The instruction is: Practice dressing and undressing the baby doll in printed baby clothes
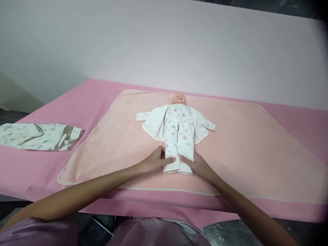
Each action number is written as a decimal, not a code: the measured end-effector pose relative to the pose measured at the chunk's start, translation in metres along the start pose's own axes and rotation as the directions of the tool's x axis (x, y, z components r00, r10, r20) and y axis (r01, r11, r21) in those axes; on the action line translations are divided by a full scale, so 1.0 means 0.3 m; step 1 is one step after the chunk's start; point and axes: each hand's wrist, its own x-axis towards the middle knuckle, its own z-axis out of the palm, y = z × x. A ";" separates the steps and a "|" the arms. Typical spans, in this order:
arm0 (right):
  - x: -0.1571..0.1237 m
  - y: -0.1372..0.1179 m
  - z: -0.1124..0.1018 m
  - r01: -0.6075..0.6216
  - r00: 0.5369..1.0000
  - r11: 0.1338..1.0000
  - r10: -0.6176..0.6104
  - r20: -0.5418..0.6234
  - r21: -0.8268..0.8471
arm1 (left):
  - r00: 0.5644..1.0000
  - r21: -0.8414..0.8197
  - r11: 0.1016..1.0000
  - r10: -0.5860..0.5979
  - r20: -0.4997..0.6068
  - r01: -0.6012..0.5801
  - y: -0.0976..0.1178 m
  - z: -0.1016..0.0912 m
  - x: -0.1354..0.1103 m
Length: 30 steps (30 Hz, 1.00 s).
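A baby doll [178,98] lies face up, its head away from me. White printed baby pants [178,131] lie over its front, the waist up near the chin and the leg ends toward me. Under them spreads an open white baby top [155,119], its sleeves out to both sides. My left hand [156,160] grips the left pant leg near the cuff, thumb on top and fingers partly hidden. My right hand [196,164] grips the other leg the same way. Any doll legs inside the pants are hidden.
A peach blanket [243,147] with a pale border lies beneath the doll on a pink-covered table [84,102]. Folded printed cloth [51,136] with grey-brown trim lies at the far left. A pale wall [179,48] stands behind the table.
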 end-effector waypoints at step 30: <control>-0.217 0.123 -0.039 0.369 0.816 0.367 -0.568 0.108 -0.854 | 0.783 0.676 0.443 0.519 0.342 -0.589 -0.044 -0.056 -0.197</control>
